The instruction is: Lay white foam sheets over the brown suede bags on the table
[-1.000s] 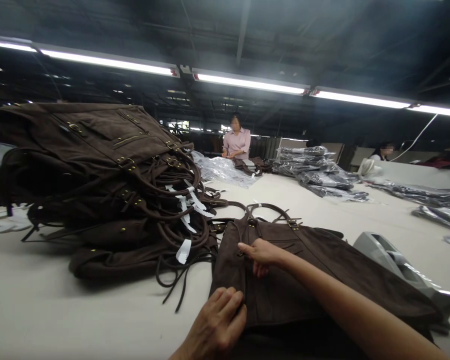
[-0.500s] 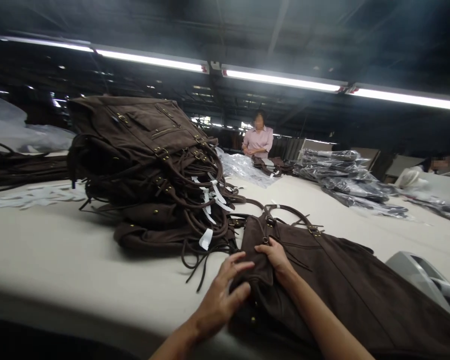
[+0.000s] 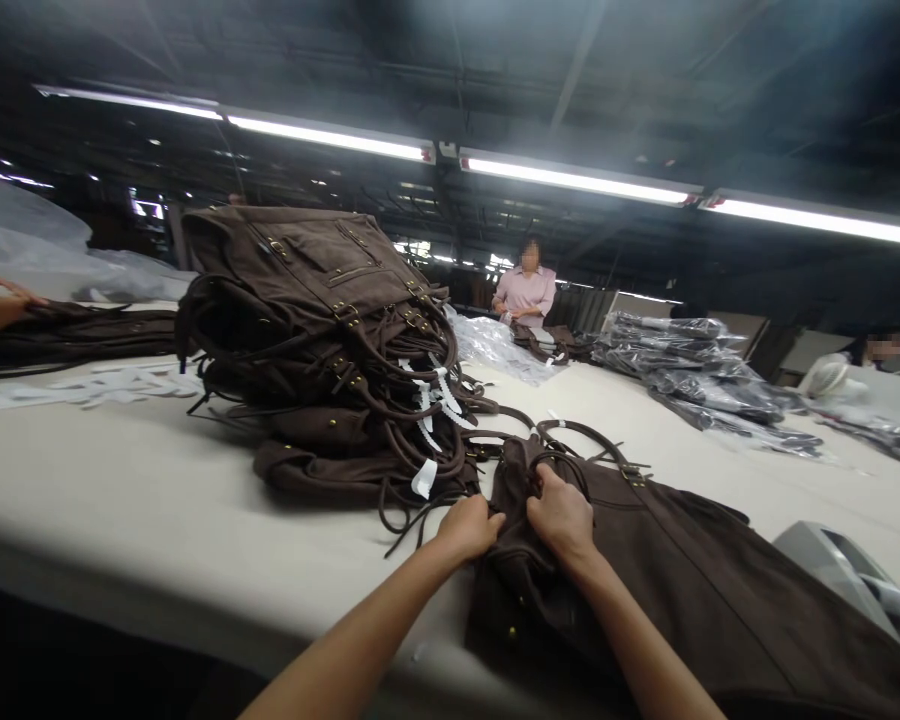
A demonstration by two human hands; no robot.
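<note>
A dark brown handbag (image 3: 690, 560) lies on its side across the right of the table, its two looped handles pointing away from me. At its near left end, my left hand (image 3: 471, 527) is closed on the edge of the bag's fabric. My right hand (image 3: 562, 512) grips the same bag a little to the right, fingers curled near a thin cord at the top. Cloth between the two hands is bunched. Just left of them stands a pile of similar brown bags (image 3: 292, 300), with white strips (image 3: 424, 478) wrapped on several handles.
Plastic-wrapped packages (image 3: 690, 370) are stacked at the back right. A grey tape dispenser (image 3: 832, 570) sits beyond the bag. White strips (image 3: 97, 385) lie on the table (image 3: 120, 480) at left. Another person's hand (image 3: 0, 302) touches bags there; a co-worker (image 3: 526, 290) stands across the table.
My left hand has gone from spread fingers to closed on the bag's edge. My right hand has curled tighter. Another person's hand has come in at the far left.
</note>
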